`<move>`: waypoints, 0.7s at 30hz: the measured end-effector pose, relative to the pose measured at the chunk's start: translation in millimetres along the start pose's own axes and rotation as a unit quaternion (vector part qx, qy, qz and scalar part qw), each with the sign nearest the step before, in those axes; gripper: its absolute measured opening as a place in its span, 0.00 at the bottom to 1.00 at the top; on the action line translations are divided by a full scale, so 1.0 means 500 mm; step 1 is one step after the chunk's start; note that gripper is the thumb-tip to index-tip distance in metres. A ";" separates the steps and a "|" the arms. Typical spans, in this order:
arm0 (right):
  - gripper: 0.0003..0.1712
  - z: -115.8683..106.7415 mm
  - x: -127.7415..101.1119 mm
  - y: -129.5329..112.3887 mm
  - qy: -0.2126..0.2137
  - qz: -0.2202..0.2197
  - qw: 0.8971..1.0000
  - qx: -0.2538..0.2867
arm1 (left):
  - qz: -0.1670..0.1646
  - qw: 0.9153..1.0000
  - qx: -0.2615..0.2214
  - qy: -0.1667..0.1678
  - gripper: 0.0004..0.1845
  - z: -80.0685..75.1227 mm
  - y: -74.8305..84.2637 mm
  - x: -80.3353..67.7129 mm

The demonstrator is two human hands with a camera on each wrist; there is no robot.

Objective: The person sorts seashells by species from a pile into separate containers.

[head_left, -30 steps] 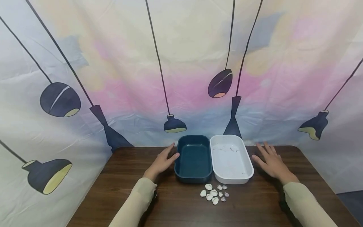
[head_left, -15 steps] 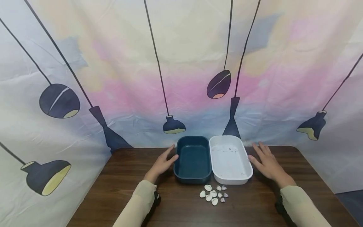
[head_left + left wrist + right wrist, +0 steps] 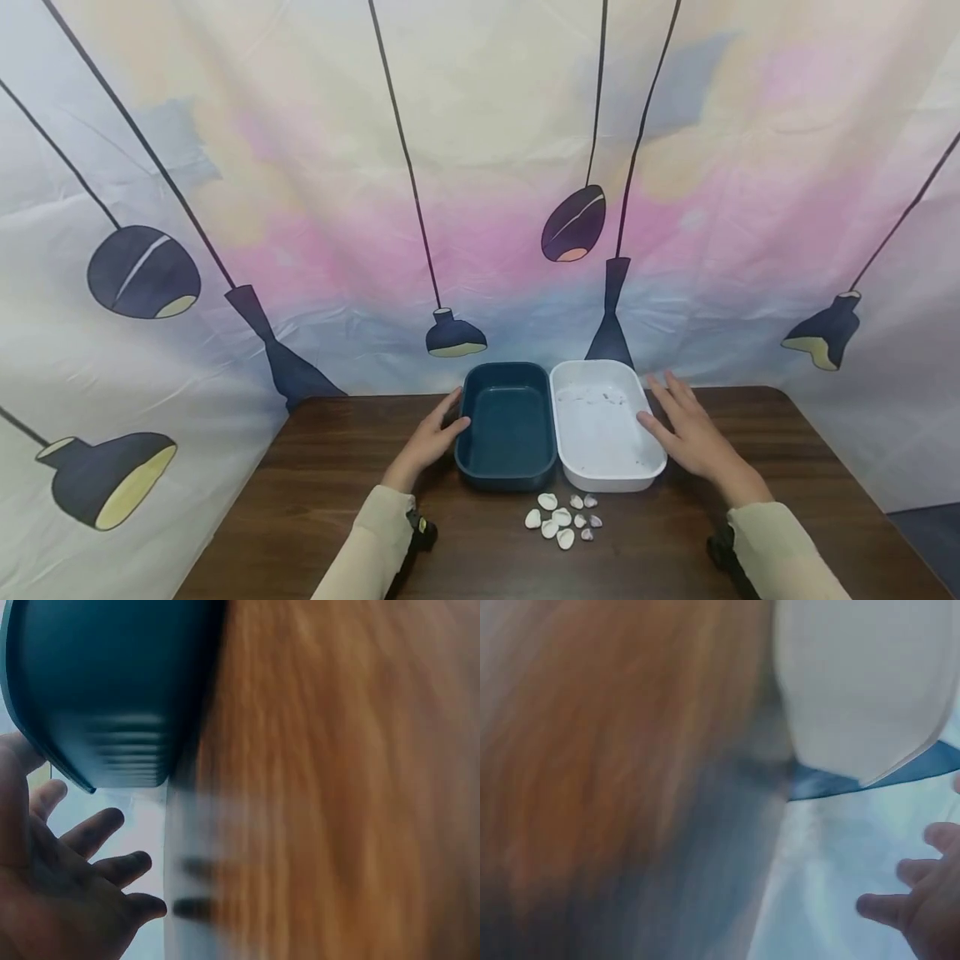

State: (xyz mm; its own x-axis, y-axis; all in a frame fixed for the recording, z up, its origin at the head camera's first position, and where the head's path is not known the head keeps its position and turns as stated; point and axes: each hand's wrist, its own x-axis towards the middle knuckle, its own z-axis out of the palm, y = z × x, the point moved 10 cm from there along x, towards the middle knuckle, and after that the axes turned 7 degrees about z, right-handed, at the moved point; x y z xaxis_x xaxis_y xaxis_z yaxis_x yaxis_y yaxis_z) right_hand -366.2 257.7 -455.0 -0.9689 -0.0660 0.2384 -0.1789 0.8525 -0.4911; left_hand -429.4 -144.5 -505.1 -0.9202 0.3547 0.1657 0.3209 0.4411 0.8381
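Note:
A dark teal rectangular dish [image 3: 506, 429] stands beside a white rectangular dish [image 3: 607, 429], their long sides together. My left hand [image 3: 427, 439] is at the teal dish's left side, thumb at the rim and fingers spread. In the left wrist view, the fingers [image 3: 94, 832] extend below the teal dish's end. My right hand [image 3: 697, 433] is beside the white dish with straight, spread fingers, its thumb overlapping the right rim in the head view. The right wrist view shows those fingers [image 3: 885, 909] apart from the white dish [image 3: 862, 682]. Neither hand holds anything.
Several white seashells [image 3: 550, 528] and smaller purplish shells [image 3: 587, 534] lie in front of the dishes on the dark wooden table [image 3: 315, 475]. A cloth backdrop [image 3: 495, 167] printed with hanging lamps rises behind the table's back edge.
My right hand has moved left, closer to the white dish's rim. The left hand stays by the teal dish. The head view has shifted slightly; the dishes and shells keep their arrangement.

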 end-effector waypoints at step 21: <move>0.41 0.004 -0.018 -0.092 0.012 -0.021 0.999 0.041 | -0.025 0.994 -0.102 0.019 0.31 0.020 -0.020 0.008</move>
State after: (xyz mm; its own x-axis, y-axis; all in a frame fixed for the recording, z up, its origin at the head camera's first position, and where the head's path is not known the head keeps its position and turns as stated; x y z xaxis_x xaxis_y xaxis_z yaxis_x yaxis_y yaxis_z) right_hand -349.7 217.9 -436.0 -0.9560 -0.0868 0.2803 -0.2334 0.8038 -0.5471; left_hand -433.9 -139.3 -518.3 -0.9428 0.3035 0.1378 0.2262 0.2787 0.9334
